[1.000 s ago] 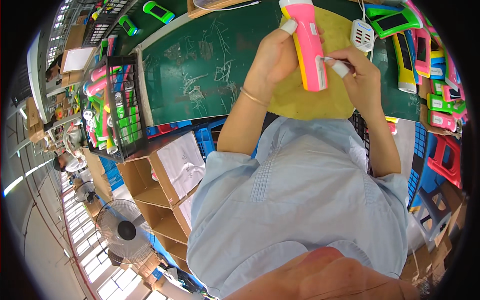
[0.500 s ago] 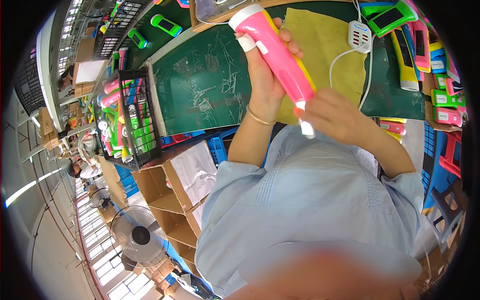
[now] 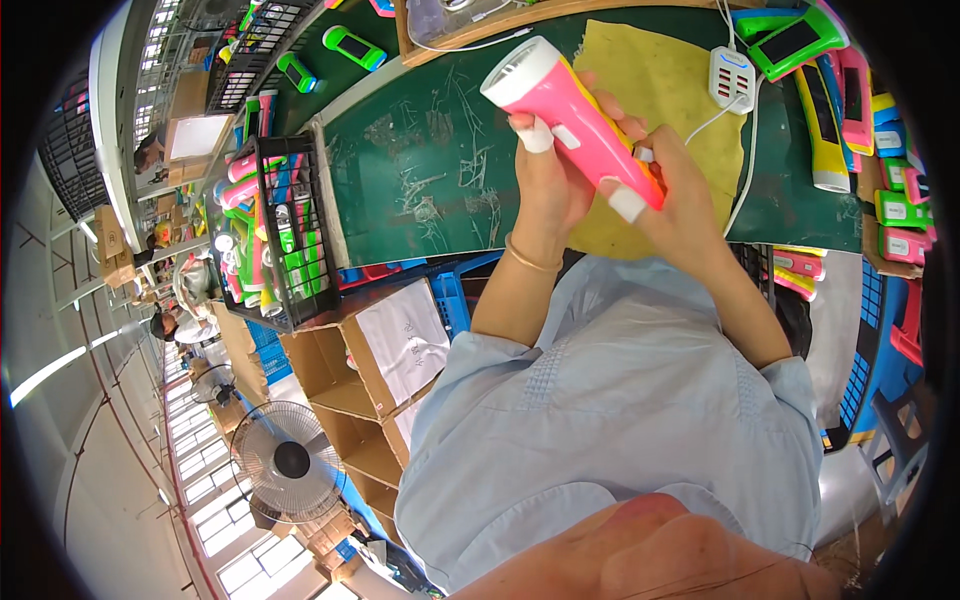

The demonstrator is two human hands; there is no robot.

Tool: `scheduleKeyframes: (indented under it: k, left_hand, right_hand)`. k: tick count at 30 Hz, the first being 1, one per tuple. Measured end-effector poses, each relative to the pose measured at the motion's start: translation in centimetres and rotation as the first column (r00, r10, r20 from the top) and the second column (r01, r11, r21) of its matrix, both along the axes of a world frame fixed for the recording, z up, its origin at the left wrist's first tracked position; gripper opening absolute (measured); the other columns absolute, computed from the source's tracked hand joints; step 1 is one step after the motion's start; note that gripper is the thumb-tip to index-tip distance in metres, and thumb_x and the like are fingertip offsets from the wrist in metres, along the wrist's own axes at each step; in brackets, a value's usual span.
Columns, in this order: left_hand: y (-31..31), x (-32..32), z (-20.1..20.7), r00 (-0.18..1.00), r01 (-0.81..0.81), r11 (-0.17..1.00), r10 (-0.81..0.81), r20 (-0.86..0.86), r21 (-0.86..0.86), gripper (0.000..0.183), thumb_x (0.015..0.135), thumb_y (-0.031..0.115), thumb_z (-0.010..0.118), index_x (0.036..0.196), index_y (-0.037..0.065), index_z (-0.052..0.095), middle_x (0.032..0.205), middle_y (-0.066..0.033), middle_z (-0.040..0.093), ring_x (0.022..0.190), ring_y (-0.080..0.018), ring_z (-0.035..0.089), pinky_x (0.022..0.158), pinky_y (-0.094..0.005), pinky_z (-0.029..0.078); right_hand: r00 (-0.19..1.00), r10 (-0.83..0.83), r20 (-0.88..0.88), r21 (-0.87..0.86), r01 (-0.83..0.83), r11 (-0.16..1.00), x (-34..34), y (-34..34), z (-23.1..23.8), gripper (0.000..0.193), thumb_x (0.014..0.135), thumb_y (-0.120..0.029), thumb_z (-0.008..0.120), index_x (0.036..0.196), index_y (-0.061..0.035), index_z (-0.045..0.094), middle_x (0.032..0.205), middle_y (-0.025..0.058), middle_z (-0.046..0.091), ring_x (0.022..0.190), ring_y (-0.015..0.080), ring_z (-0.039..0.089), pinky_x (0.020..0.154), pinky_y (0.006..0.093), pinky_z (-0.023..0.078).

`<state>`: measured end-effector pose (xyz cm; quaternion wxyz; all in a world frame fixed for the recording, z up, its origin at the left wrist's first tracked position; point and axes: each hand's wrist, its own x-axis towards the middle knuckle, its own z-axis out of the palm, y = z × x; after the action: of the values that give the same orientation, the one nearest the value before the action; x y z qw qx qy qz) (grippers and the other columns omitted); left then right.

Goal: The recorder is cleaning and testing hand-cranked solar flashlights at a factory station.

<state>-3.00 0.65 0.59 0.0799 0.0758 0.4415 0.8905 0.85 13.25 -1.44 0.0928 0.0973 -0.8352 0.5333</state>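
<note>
A pink and yellow flashlight [image 3: 590, 135] with a white head is held tilted above the bench, its lens end toward the upper left. My left hand [image 3: 552, 190] wraps its body just below the head, thumb on the near side by a white button. Closed around the tail end is my right hand [image 3: 690, 205], its thumb lying along the pink casing. White wraps cover both thumb tips. A white cable [image 3: 706, 122] runs from a white USB charging hub [image 3: 732, 80] toward my right hand; its far end is hidden behind the fingers.
A yellow cloth [image 3: 640, 60] lies on the green bench [image 3: 400, 170]. At left stands a black crate [image 3: 293, 235] of colourful flashlights. More flashlights [image 3: 825, 120] pile up at right. A wooden tray [image 3: 420, 48] sits at the back; cardboard compartments [image 3: 335, 375] and a fan [image 3: 290, 460] are lower left.
My right hand has moved up and closed onto the flashlight's tail, where its fingers were blurred just below it. The flashlight now shows more of its lens. The whole view has shifted slightly.
</note>
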Motion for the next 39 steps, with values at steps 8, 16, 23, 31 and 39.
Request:
scheduleKeyframes:
  k: [8,16,23,31,39]
  left_hand:
    - [-0.9,-0.5,0.3,0.999,0.032,0.999,-0.03,0.041,-0.029,0.039,0.086,0.024,0.053,0.115,0.002,0.04,0.086,-0.0093,0.051,0.068,-0.018,0.054,0.057,-0.0313,0.048]
    - [-0.9,0.3,0.8,0.998,0.061,0.947,-0.058,0.017,-0.317,0.035,0.083,0.009,0.054,0.112,0.002,0.037,0.089,-0.0109,0.054,0.074,-0.0201,0.059,0.066,-0.0326,0.052]
    - [-0.7,0.5,0.8,0.994,0.005,0.753,-0.078,-0.081,-0.658,0.055,0.069,0.008,0.068,0.114,0.002,0.036,0.096,-0.0095,0.049,0.085,-0.0161,0.053,0.072,-0.0284,0.047]
    - [0.3,0.7,0.0,0.993,-0.098,0.587,0.0,-0.121,-0.804,0.053,0.064,0.011,0.071,0.104,-0.001,0.039,0.089,-0.0125,0.052,0.078,-0.0219,0.054,0.068,-0.0315,0.045]
    - [0.3,-0.8,-0.2,0.937,-0.344,0.568,0.154,-0.314,-0.747,0.036,0.072,0.006,0.065,0.098,0.001,0.041,0.084,-0.0087,0.053,0.072,-0.0153,0.054,0.062,-0.0278,0.046]
  right_hand:
    - [0.975,0.157,0.159,-0.263,-0.112,0.958,0.3,4.0,0.8,0.02,0.09,-0.012,0.042,0.093,0.0037,0.055,0.079,0.0074,0.054,0.075,0.0127,0.049,0.068,0.0224,0.038]
    - [0.987,0.153,0.042,-0.288,-0.134,0.948,0.3,4.2,2.1,0.025,0.09,-0.017,0.045,0.078,0.0025,0.055,0.064,0.0038,0.052,0.059,0.0091,0.044,0.054,0.023,0.035]
    - [0.955,0.295,0.037,-0.183,-0.284,0.941,-1.9,3.4,4.3,0.023,0.088,-0.016,0.047,0.078,0.0036,0.054,0.059,0.0075,0.047,0.052,0.0134,0.043,0.049,0.0263,0.034]
    - [0.995,0.033,-0.097,0.288,-0.004,0.958,-1.4,2.3,2.4,0.014,0.08,-0.012,0.054,0.074,0.0001,0.055,0.065,0.0143,0.056,0.057,0.0305,0.054,0.049,0.0366,0.04]
    - [0.984,0.007,-0.179,0.171,0.024,0.985,-0.6,2.1,5.3,0.012,0.083,-0.007,0.049,0.093,-0.002,0.055,0.071,0.0097,0.059,0.057,0.0195,0.054,0.05,0.0286,0.04]
